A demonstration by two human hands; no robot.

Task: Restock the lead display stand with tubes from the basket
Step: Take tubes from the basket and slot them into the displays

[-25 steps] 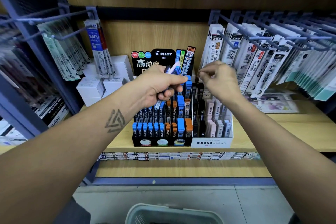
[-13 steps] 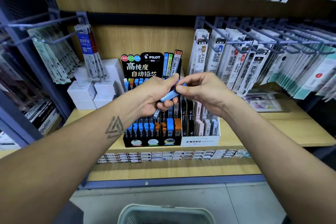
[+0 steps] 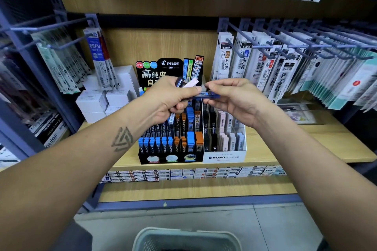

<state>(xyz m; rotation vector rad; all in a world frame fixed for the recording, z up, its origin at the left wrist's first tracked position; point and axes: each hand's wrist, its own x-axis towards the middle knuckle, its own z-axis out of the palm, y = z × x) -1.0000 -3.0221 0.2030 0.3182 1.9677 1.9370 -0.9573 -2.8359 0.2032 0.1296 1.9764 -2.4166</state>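
Note:
A black Pilot lead display stand sits on the wooden shelf, its rows filled with blue and orange capped tubes. Beside it on the right stands a white Mono lead box. My left hand hovers above the stand and grips a bunch of lead tubes, dark and pale ends sticking out above the fist. My right hand pinches one blue lead tube lying level between the two hands, its left end at my left thumb. The grey basket is on the floor at the bottom edge.
Metal hooks with hanging refill packs jut out at right, and more refill packs hang at left. White boxes are stacked left of the stand. Small flat boxes line the lower shelf.
My right hand came from the right to meet the left and took hold of a blue tube, now drawn out sideways. The view dropped slightly.

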